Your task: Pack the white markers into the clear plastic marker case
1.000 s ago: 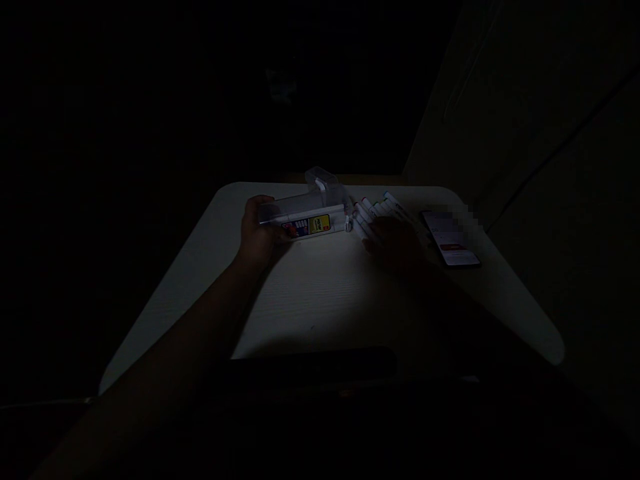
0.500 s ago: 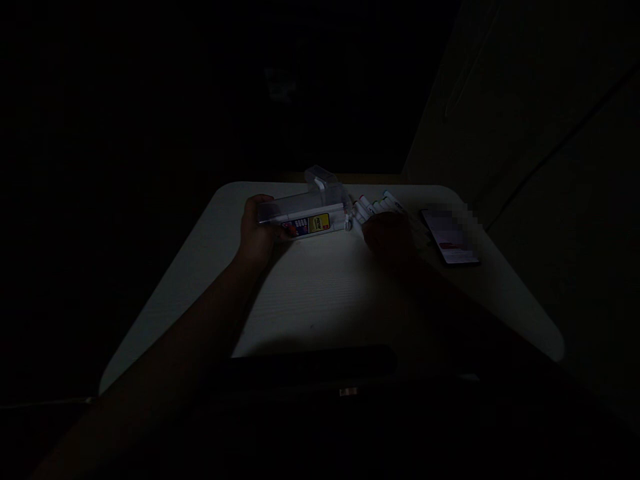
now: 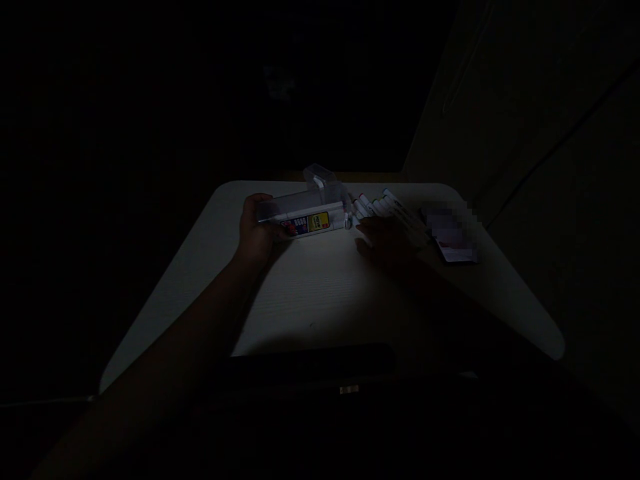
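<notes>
My left hand (image 3: pixel 256 230) grips the left end of a clear plastic marker case (image 3: pixel 295 205), which lies on its side with a blue and yellow label facing me. The case's clear lid (image 3: pixel 320 177) stands up at its far right end. Several white markers (image 3: pixel 375 207) with coloured ends lie in a loose group to the right of the case. Over the near side of these markers is my right hand (image 3: pixel 387 241), in deep shadow, with thumb and forefinger apart. Nothing shows between those fingertips.
The pale table (image 3: pixel 305 293) has rounded corners and a dark slot along its near edge. A phone (image 3: pixel 453 237) with a lit, partly blurred screen lies at the right. A dark cable (image 3: pixel 550 157) runs along the wall at right. The room is very dark.
My right hand was closed down at the markers; now its thumb and forefinger have parted. My left hand and the case have stayed in place.
</notes>
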Tool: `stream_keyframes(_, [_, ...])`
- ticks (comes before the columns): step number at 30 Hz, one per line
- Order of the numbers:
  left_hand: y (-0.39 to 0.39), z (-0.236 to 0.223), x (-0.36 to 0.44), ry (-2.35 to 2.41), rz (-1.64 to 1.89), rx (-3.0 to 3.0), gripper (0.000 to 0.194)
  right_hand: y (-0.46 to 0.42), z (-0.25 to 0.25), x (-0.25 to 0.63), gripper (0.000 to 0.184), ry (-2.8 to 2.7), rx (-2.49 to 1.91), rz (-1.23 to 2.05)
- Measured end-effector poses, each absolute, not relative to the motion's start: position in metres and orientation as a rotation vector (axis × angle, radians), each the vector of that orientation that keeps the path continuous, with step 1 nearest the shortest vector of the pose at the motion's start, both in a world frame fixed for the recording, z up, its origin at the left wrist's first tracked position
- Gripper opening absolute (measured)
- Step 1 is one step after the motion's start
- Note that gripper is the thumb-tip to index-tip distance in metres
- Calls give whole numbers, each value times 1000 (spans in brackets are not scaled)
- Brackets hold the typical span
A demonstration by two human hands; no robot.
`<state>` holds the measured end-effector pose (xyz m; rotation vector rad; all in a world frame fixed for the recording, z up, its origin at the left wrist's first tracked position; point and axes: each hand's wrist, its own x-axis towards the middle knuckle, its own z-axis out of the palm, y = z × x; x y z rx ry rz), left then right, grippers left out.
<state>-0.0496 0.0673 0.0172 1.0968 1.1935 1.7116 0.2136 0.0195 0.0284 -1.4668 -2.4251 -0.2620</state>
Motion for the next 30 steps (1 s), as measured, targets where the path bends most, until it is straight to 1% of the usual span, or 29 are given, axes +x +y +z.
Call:
stream_keyframes(5, [64, 22, -47, 1186, 1679, 1077, 61, 24, 24, 215, 46, -2407, -1579, -275])
stream_keyframes(8, [63, 23, -46, 1193, 1655, 1066, 60, 28, 21, 218, 46, -2393, -1632, -301])
stream_keyframes(13, [64, 22, -47, 1135, 1633, 1086, 54, 29, 21, 221, 43, -2318, -1711, -275])
stream_keyframes(17, [64, 21, -48, 1079, 1614, 1130, 50, 27, 26, 218, 42, -2307, -1595, -203])
stream_keyframes(22, [63, 21, -48, 1045, 1568, 1165, 52, 24, 26, 213, 49, -2431, -1362, -162])
stream_keyframes(26, [65, 20, -49, 1031, 1564, 1151, 52, 23, 25, 212, 47, -2475, -1398, -199])
stream_keyframes(30, [67, 18, -50, 1027, 1567, 1167, 47, 22, 29, 212, 44, -2517, -1434, -246])
